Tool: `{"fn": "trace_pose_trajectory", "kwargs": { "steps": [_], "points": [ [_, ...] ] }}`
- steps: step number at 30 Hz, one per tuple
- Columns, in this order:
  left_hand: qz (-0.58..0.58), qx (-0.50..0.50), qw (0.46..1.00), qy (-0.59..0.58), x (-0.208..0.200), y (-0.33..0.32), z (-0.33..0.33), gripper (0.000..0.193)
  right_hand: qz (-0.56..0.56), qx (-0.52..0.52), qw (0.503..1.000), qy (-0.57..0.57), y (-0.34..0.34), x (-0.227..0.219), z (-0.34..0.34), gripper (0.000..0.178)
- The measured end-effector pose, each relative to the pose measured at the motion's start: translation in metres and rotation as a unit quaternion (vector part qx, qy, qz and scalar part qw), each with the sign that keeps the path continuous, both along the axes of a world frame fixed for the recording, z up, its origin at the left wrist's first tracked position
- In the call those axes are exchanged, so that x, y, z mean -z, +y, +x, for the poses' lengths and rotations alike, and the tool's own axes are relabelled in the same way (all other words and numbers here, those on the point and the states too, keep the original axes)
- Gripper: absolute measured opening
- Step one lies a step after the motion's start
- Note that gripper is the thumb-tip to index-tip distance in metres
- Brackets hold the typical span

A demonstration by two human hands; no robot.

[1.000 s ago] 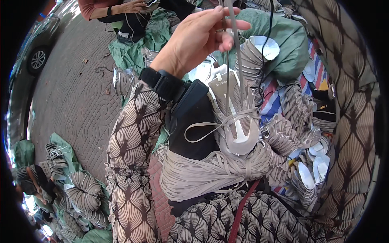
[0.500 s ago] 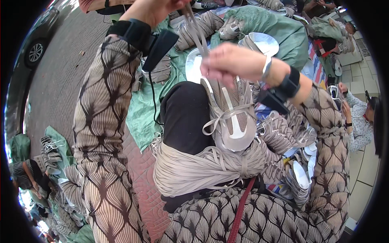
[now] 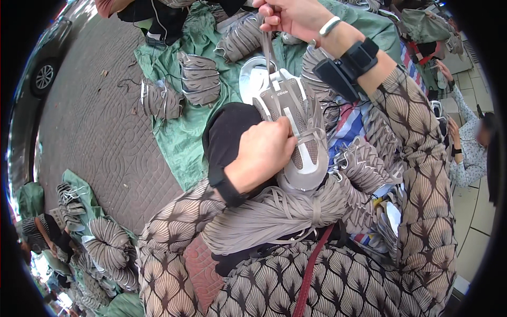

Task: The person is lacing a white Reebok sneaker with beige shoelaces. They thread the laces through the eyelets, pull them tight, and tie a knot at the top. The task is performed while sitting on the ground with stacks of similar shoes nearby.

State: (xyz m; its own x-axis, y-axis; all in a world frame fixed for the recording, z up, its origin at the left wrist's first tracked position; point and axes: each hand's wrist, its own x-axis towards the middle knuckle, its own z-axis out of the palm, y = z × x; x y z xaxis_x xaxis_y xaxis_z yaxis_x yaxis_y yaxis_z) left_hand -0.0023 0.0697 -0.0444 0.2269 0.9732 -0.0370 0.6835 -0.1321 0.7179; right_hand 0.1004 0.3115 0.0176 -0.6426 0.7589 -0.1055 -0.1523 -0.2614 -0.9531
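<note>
While my left hand [image 3: 261, 156] pins the grey shoe upper [image 3: 296, 132], my right hand [image 3: 288, 16] pinches its lace [image 3: 268, 50] taut overhead. Probably mid-lacing; next, I'd judge, comes threading another eyelet.

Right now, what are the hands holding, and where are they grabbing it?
The left hand grips the grey shoe at its side. The right hand pinches the grey lace and holds it up above the shoe.
</note>
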Motion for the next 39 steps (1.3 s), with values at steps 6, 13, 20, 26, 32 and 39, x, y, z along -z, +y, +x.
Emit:
{"fn": "trace_pose_trajectory", "kwargs": {
  "steps": [6, 13, 20, 26, 32, 39],
  "points": [
    [-0.101, 0.169, 0.967, -0.162, -0.008, 0.011, -0.027, 0.011, -0.003, -0.006, 1.000, -0.007, -0.024, -0.021, 0.019, 0.026],
    [0.076, 0.047, 0.993, -0.081, -0.030, -0.013, -0.045, 0.013, -0.069, -0.064, 0.995, 0.024, -0.043, -0.014, 0.023, 0.025],
    [0.156, 0.121, 0.980, -0.024, -0.016, 0.000, 0.011, 0.022, -0.080, -0.079, 0.992, 0.053, -0.046, -0.014, 0.006, 0.025],
    [0.129, 0.153, 0.980, 0.013, -0.005, 0.012, 0.029, 0.013, -0.059, -0.027, 0.998, 0.013, -0.051, -0.017, 0.013, 0.024],
    [0.110, 0.140, 0.984, 0.026, -0.012, 0.017, 0.024, 0.014, -0.073, -0.052, 0.993, 0.077, -0.049, -0.014, 0.019, 0.026],
    [-0.163, 0.110, 0.949, -0.246, -0.025, 0.014, 0.007, 0.035, -0.060, -0.037, 0.997, 0.027, -0.059, -0.026, 0.022, 0.026]
  ]
}}
